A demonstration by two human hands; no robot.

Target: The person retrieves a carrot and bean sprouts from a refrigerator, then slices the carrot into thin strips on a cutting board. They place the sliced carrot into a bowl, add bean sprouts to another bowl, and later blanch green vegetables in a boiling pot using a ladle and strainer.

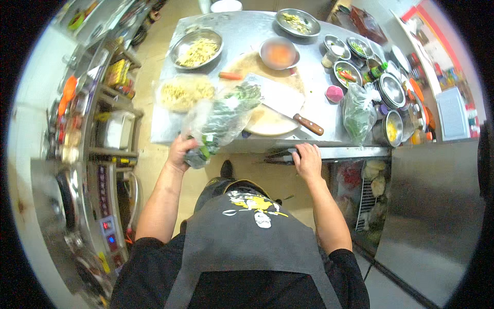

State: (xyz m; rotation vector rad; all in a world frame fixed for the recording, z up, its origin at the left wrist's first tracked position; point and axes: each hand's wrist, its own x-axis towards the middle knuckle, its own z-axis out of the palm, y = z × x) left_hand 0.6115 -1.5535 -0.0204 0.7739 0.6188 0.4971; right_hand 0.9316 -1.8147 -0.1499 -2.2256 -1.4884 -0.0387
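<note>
A clear plastic bag of leafy green vegetables point(221, 116) is gripped at its near end by my left hand point(183, 151), above the table's front edge. The bag's far end overlaps the round wooden cutting board point(272, 125). A cleaver point(280, 98) with a brown wooden handle lies across the board, beside a carrot piece point(230, 75). My right hand point(307, 159) is curled at a steel edge point(350, 153) just below the tabletop; its fingertips are partly hidden. Below that edge, an open compartment point(363, 198) shows a wire rack and bagged food.
On the steel table point(239, 31) stand a bowl of pale cut vegetables point(198, 49), a blurred bowl of orange pieces point(279, 53) and a bag of yellowish food point(186, 93). Small bowls, bottles and another greens bag point(358, 113) crowd the right. Shelving point(116, 118) lines the left.
</note>
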